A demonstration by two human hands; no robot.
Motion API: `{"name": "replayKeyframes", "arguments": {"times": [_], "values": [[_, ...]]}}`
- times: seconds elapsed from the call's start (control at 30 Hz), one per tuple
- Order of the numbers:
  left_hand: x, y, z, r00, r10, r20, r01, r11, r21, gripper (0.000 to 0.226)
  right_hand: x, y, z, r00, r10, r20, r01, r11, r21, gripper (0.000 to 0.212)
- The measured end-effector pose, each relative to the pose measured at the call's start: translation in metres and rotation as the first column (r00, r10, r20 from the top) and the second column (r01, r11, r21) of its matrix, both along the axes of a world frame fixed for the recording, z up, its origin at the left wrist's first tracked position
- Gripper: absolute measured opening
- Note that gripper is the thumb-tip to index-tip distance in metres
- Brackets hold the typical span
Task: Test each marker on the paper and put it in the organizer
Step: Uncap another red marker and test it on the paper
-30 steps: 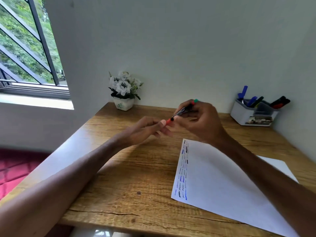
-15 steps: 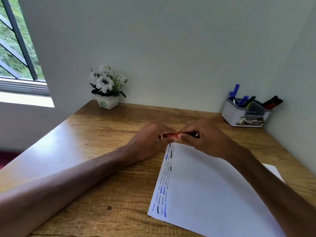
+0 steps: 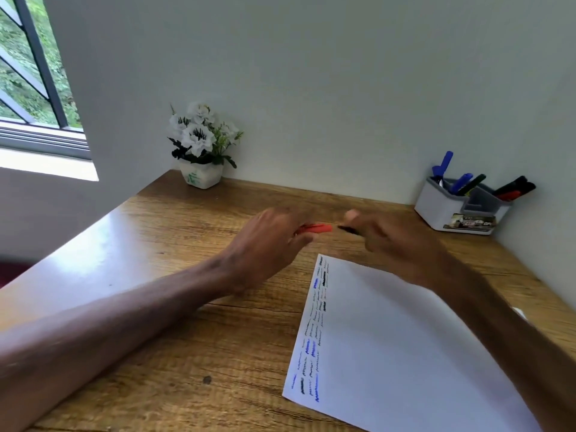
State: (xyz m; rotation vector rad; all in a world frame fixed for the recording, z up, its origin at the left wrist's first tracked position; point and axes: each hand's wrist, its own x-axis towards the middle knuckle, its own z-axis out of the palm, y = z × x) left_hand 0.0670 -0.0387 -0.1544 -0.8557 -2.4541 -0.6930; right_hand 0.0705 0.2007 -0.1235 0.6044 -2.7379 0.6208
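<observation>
Pale grey-green walls (image 3: 311,73), barred window (image 3: 34,73) at left (greenery outside), wooden desk (image 3: 156,244) in the corner, daylight sheen.

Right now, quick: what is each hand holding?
Left hand: closed on the red cap, apart from the marker.
Right hand: closed on the marker, dark tip bare.

Both arms are bare along their whole visible length. The left forearm (image 3: 124,322) is lean and smooth, narrowing to a wrist where faint creases show. The right forearm (image 3: 505,332) is just as bare, broadest at the frame's edge. The left grip (image 3: 268,244) and the right grip (image 3: 396,244) are bare hands, soft-edged with blur. One fingertip (image 3: 351,215) of the right grip shows its nail, too blurred for detail.
</observation>
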Motion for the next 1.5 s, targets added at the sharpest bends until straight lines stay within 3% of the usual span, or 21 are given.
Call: {"name": "replayKeyframes", "arguments": {"times": [0.07, 0.13, 0.2, 0.27, 0.4, 0.53, 0.87, 1.07, 1.2, 1.5], "values": [[-0.003, -0.005, -0.004, 0.990, 0.039, 0.135, -0.055, 0.992, 0.114, 0.019, -0.005, 0.010, 0.001, 0.965, 0.032, 0.261, 0.085, 0.901, -0.425, 0.034], [-0.004, -0.007, -0.007, 0.972, 0.027, 0.231, -0.075, 0.976, 0.202, 0.019, -0.008, 0.018, 0.005, 0.914, 0.179, 0.363, 0.160, 0.664, -0.730, 0.036], [-0.002, -0.003, -0.009, 0.960, 0.002, 0.279, -0.069, 0.971, 0.227, 0.019, -0.011, 0.023, 0.007, 0.867, 0.363, 0.342, 0.164, 0.441, -0.882, 0.041], [0.002, 0.002, -0.013, 0.949, -0.022, 0.315, -0.049, 0.975, 0.217, 0.018, -0.012, 0.021, 0.004, 0.807, 0.495, 0.322, 0.164, 0.336, -0.927, 0.040], [0.007, 0.005, -0.014, 0.927, -0.077, 0.367, -0.018, 0.968, 0.250, 0.017, -0.009, 0.012, -0.015, 0.764, 0.535, 0.362, 0.115, 0.439, -0.891, 0.038], [0.008, 0.006, -0.012, 0.919, -0.091, 0.383, -0.015, 0.964, 0.265, 0.017, -0.008, 0.000, -0.029, 0.846, 0.378, 0.375, 0.089, 0.594, -0.800, 0.030], [0.010, 0.006, -0.013, 0.915, -0.078, 0.396, -0.041, 0.958, 0.283, 0.014, -0.005, -0.002, -0.035, 0.879, 0.296, 0.372, 0.134, 0.597, -0.791, 0.021], [0.010, 0.006, -0.013, 0.921, -0.084, 0.381, -0.033, 0.956, 0.292, 0.017, -0.006, -0.004, -0.036, 0.909, 0.277, 0.312, 0.064, 0.647, -0.760, 0.013], [0.010, 0.005, -0.014, 0.920, -0.075, 0.385, -0.046, 0.954, 0.297, 0.016, -0.012, -0.007, -0.039, 0.952, 0.212, 0.222, -0.004, 0.732, -0.681, 0.011], [0.008, 0.003, -0.017, 0.908, -0.095, 0.409, -0.033, 0.955, 0.296, 0.016, -0.016, -0.005, -0.043, 0.970, 0.212, 0.118, -0.092, 0.773, -0.627, 0.007]]}}
